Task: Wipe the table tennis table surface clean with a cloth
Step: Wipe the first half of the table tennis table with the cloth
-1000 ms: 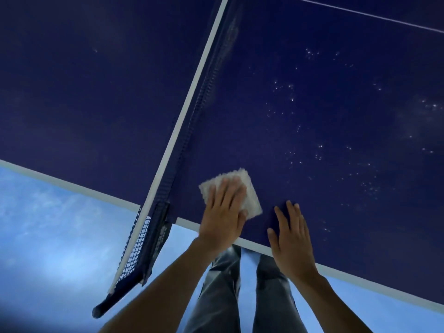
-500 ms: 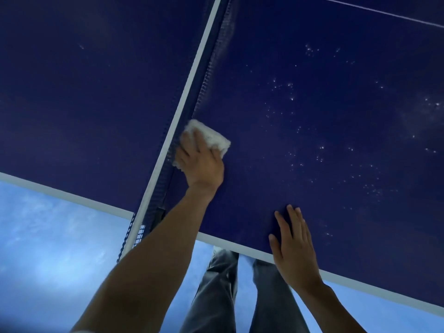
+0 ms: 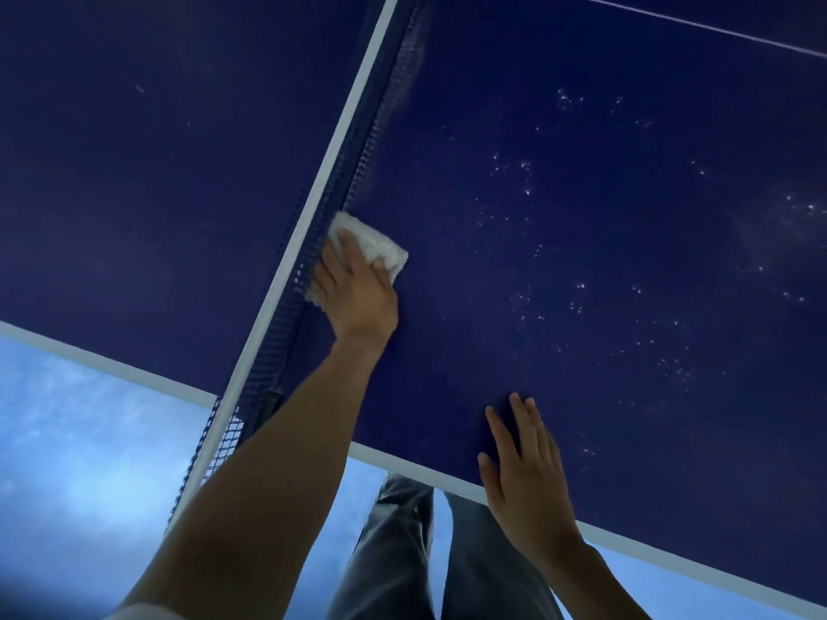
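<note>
Cloth (image 3: 380, 250) slid up against net (image 3: 323, 172) under left hand (image 3: 358, 297) (specks (image 3: 523, 165) rightward).

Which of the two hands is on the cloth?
The left hand: it presses the white cloth onto the table beside the net. The right hand lies flat on bare table near the edge, touching no cloth.

Left hand (image 3: 358, 293) presses cloth (image 3: 380, 246) on table (image 3: 581, 261) beside net (image 3: 358, 172); right hand (image 3: 528, 481) rests flat.
</note>
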